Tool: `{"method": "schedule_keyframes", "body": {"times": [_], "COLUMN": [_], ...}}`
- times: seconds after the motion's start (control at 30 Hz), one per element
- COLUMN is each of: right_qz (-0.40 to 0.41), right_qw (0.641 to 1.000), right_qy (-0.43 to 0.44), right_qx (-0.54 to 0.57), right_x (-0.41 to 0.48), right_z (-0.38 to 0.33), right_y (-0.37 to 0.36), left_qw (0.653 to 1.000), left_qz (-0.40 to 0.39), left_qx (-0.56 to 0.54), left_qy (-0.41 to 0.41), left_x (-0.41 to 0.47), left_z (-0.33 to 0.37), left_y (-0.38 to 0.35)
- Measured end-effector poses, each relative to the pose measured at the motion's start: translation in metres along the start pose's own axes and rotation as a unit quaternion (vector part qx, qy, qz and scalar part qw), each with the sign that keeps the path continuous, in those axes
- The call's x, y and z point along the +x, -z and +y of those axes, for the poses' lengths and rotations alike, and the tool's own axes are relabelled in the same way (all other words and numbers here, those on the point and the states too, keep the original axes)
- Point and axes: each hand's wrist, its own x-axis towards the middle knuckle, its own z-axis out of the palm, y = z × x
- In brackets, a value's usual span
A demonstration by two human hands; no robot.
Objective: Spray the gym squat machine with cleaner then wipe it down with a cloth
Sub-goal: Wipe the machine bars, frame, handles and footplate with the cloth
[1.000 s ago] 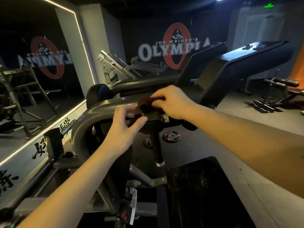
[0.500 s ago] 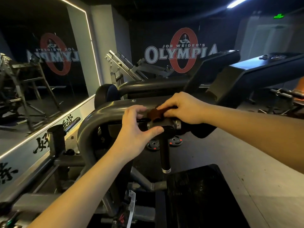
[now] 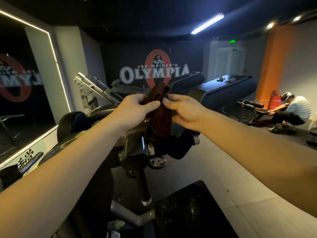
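A dark brown cloth (image 3: 160,115) hangs in the air above the squat machine's grey frame (image 3: 135,148), held between both hands. My left hand (image 3: 135,107) pinches its upper left part and my right hand (image 3: 185,109) pinches its right edge. The top of the cloth bunches up above my fingers and the rest drapes down toward the machine's black handle post (image 3: 144,184). The machine's dark shoulder pads (image 3: 221,90) stretch away behind the cloth. No spray bottle is in view.
A black ribbed foot platform (image 3: 192,212) lies at the bottom. A mirror wall (image 3: 25,93) runs along the left. Weight plates (image 3: 157,163) lie on the floor under the frame. A seated person (image 3: 289,112) is at the far right beside an orange pillar (image 3: 271,64).
Both hands have lifted the cloth off the machine's frame and now hold it up in the air between them. The camera has tilted up, showing more of the room.
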Motion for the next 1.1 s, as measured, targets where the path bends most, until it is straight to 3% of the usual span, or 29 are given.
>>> {"method": "schedule_keyframes", "body": {"times": [0.1,0.3,0.4,0.53,0.67,0.87,0.93,1.0,1.1], "right_qz": [0.065,0.023,0.073,0.125,0.158,0.216,0.177,0.052,-0.081], "right_qw": [0.997,0.999,0.996,0.981,0.936,0.821,0.798,0.778,0.735], "right_qy": [-0.020,-0.026,-0.011,0.015,0.058,0.135,0.181,0.192,0.097], "right_qx": [-0.030,-0.033,-0.041,-0.146,-0.309,-0.511,-0.547,-0.596,-0.666], "right_x": [0.003,-0.003,0.001,0.008,0.023,0.035,0.030,0.023,0.015], "right_z": [-0.006,-0.025,-0.040,-0.073,-0.101,-0.127,-0.125,-0.113,-0.099], "right_y": [0.010,0.032,0.049,0.080,0.111,0.157,0.161,0.162,0.174], "left_qw": [1.000,0.999,0.993,0.983,0.982,0.977,0.977,0.981,0.987], "left_qz": [0.009,0.006,-0.012,-0.010,-0.002,0.008,0.013,0.029,0.035], "left_qx": [-0.001,-0.033,-0.109,-0.175,-0.174,-0.180,-0.177,-0.152,-0.092], "left_qy": [0.016,0.030,0.044,0.049,0.068,0.116,0.118,0.118,0.128], "left_x": [0.020,0.047,0.059,0.079,0.100,0.135,0.145,0.153,0.156], "left_z": [0.009,0.041,0.058,0.073,0.091,0.118,0.122,0.119,0.109], "left_y": [-0.010,-0.017,-0.019,-0.029,-0.054,-0.103,-0.115,-0.122,-0.125]}}
